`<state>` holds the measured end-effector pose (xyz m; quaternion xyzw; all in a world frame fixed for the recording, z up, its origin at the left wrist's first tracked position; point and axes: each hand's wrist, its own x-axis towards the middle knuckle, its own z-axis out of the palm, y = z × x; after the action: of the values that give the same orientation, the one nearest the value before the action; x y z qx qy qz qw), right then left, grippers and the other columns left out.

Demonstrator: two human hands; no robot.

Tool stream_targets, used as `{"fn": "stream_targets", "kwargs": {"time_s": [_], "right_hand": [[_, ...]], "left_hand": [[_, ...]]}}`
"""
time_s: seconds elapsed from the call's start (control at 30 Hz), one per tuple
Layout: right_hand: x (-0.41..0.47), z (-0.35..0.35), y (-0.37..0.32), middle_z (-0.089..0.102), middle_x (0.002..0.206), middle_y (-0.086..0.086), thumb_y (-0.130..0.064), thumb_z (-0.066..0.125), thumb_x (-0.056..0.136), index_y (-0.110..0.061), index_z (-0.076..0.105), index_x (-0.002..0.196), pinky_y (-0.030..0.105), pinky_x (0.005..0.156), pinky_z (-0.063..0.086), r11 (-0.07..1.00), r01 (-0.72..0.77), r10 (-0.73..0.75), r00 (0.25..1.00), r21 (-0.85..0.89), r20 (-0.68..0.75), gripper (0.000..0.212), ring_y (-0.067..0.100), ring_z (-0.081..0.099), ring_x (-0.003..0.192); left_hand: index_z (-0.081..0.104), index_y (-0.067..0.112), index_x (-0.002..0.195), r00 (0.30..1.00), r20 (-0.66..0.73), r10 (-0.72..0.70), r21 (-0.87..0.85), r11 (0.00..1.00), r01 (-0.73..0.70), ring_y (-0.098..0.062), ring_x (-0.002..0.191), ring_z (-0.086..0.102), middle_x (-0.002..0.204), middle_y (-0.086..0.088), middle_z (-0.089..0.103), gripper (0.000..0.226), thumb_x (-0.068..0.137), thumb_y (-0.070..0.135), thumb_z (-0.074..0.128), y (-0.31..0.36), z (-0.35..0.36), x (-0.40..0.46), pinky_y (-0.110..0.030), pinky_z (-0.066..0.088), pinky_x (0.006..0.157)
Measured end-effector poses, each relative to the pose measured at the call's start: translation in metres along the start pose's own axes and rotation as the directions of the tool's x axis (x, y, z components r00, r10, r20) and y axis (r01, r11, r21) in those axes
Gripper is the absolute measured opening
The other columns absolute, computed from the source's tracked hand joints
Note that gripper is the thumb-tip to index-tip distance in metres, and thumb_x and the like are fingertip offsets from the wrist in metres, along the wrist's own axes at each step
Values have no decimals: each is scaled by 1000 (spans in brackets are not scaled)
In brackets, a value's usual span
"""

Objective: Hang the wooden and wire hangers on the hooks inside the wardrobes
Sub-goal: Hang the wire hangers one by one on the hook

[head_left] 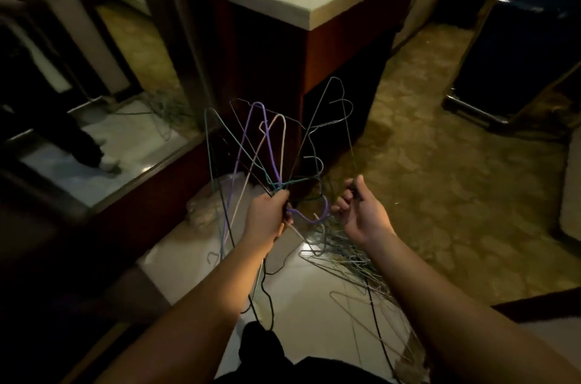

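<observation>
My left hand (267,215) grips a tangled bunch of wire hangers (251,144) in purple, teal, pale pink and black, fanned upward. My right hand (361,210) pinches a thin grey wire hanger (341,113) that rises above it, its fingers curled round the wire. A loose pile of wire hangers (345,261) lies on the white floor tiles below my right forearm. No wooden hanger and no wardrobe hook can be seen.
A dark wood cabinet with a pale top (314,9) stands straight ahead. A mirrored panel (103,132) with a dark wood base is on the left. Patterned carpet (440,179) spreads to the right, with a dark blue suitcase (518,53) at the far right.
</observation>
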<state>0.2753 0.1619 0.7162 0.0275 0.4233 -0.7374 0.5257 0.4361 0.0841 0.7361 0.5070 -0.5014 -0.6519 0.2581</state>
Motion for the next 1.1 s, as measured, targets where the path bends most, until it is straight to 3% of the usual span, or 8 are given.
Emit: {"fn": "stream_targets", "kwargs": {"time_s": [0.1,0.23,0.33,0.47,0.6,0.83,1.1], "right_hand": [[-14,25,24,33,62,-4,-40,42,102,-16,53,84,27,59,32,999,-41,42,998,-33,50,32,11,28,52],[-24,58,61,34,60,-6,-42,45,101,-18,56,84,26,59,30,990,-108,117,989,-95,94,31,10,28,51],[-38,83,92,34,60,-6,-42,44,101,-18,57,82,25,59,30,978,-159,177,976,-138,128,32,10,27,51],[-64,112,136,33,60,-6,-40,43,101,-18,55,82,24,59,27,962,-224,247,958,-153,149,32,10,25,53],[-89,137,192,34,58,-5,-38,47,100,-17,51,82,24,56,28,946,-269,294,948,-183,125,29,10,26,51],[-148,163,304,32,57,-6,-41,42,102,-19,50,78,23,54,26,885,-301,378,910,-354,171,34,10,25,48],[-213,182,403,38,60,-5,-41,41,103,-16,52,87,25,54,30,756,-199,422,876,-624,232,31,10,29,51]], "left_hand": [[61,-2,79,996,-83,43,60,997,-38,-10,32,40,57,-10,61,24,93,13,51,-5,-34,-22,-22,28,34],[66,0,92,976,-215,-22,-70,998,7,-18,39,47,78,-24,69,20,95,12,50,-17,-84,-47,-24,33,36],[67,1,97,962,-274,-3,-100,995,-25,-20,39,52,79,-25,69,22,98,14,49,-28,-124,-70,-24,38,36],[62,1,98,916,-398,-48,-203,978,-37,-28,54,62,74,-18,65,17,98,14,51,-46,-180,-107,-30,51,48],[60,1,100,885,-453,-109,-286,958,-28,-25,61,65,74,-16,65,18,100,10,44,-73,-245,-158,-33,54,58],[60,8,96,804,-572,-163,-216,975,44,-15,47,40,60,-8,52,22,101,18,41,-129,-368,-262,-27,30,44],[58,8,96,736,-648,-195,-282,959,6,-14,46,39,63,-9,50,23,102,18,38,-170,-466,-364,-28,29,46]]}}
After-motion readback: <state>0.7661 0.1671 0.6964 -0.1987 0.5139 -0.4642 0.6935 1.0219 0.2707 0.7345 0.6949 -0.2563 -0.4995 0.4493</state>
